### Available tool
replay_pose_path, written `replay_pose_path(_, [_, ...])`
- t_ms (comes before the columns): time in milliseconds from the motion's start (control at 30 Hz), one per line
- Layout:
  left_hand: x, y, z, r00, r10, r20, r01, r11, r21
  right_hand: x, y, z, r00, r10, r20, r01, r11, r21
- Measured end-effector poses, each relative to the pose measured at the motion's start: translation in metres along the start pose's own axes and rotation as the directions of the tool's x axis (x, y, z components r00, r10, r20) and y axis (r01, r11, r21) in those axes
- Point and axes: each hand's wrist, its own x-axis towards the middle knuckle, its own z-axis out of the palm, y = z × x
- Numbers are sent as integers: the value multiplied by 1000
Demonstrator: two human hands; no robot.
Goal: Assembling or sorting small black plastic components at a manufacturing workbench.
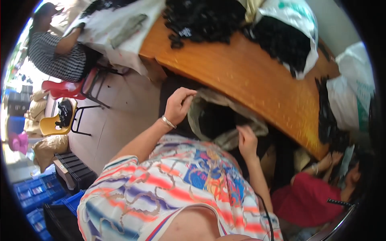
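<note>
Beige bag sits open-mouthed in front of the person's waist, just short of the wooden table, whose edge passes at one o'clock. Its mouth is longest from ten to four o'clock, roughly along that edge. The left hand, thumb and fingers drawn together, pinches the rim at ten o'clock; the right hand, fingers curled nearly closed, grips it at four. Neither is nearer: the dark hollow lies at four o'clock from the left, ten from the right; its contents I cannot tell.
</note>
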Motion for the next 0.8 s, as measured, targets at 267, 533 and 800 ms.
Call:
replay_pose_path(267, [105, -31, -36, 976, 82, -201, 54, 805, 590, -7, -4, -3, 996, 87, -24, -85, 995, 49])
replay_pose_path(533, [164, -39, 5, 977, -192, -94, 204, 702, 683, -15, 6, 19, 997, 47, -58, -38, 990, 134])
replay_pose_path(800, [164, -18, 81, 993, -90, -71, 114, 802, 587, -15, 5, 28, 999, 36, -41, -30, 990, 135])
